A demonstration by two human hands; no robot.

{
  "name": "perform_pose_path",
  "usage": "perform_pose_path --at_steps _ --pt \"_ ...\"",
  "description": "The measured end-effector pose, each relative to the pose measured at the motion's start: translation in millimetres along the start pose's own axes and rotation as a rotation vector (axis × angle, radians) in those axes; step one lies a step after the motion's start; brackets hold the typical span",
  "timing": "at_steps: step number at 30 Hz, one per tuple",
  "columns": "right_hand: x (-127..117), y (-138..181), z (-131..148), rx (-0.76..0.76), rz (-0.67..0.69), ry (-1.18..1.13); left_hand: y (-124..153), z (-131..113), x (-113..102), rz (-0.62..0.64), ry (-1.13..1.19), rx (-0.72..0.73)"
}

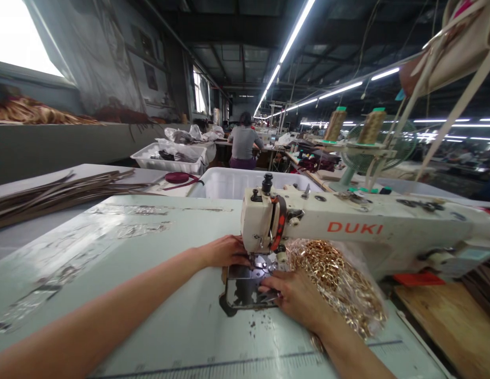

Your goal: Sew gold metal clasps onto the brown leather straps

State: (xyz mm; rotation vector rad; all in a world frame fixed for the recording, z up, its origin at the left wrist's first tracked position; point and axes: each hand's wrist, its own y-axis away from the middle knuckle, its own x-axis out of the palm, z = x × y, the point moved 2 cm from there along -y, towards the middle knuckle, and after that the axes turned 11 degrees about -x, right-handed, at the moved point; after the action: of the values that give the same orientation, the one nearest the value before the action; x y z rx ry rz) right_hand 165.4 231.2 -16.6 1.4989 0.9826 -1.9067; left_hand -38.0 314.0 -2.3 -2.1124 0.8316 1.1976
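Note:
A white sewing machine (347, 226) marked DUKI stands on a pale green table. My left hand (228, 251) reaches to the left and back of its needle area, fingers bent and together. The machine head partly covers these fingertips, and what they hold is hidden. On the near side of the presser foot, my right hand (298, 296) is low over the worn metal needle plate (245, 292). Its fingers are closed, and a small pointed metal tool (271, 296) shows beneath them. Behind my right wrist lies a clear plastic bag of gold-coloured metal rings or buckles (327, 268).
Brown strips (63, 192) lie on the left table beside a dark red tape roll (177, 178). A white bin (229, 181) stands behind the machine. Thread cones (335, 125) and a fan rise at right. A wooden board (450, 321) is lower right. Another person (243, 141) sits further ahead.

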Motion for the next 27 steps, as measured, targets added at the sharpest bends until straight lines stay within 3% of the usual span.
perform_pose_path --at_steps 13,27 --pt "-1.1 0.5 1.1 0.013 0.001 0.023 12.0 -14.3 -1.5 -0.04 -0.123 0.039" --pt "0.7 1.6 0.6 0.022 -0.007 -0.003 29.7 -30.4 6.4 -0.1 -0.387 -0.049"
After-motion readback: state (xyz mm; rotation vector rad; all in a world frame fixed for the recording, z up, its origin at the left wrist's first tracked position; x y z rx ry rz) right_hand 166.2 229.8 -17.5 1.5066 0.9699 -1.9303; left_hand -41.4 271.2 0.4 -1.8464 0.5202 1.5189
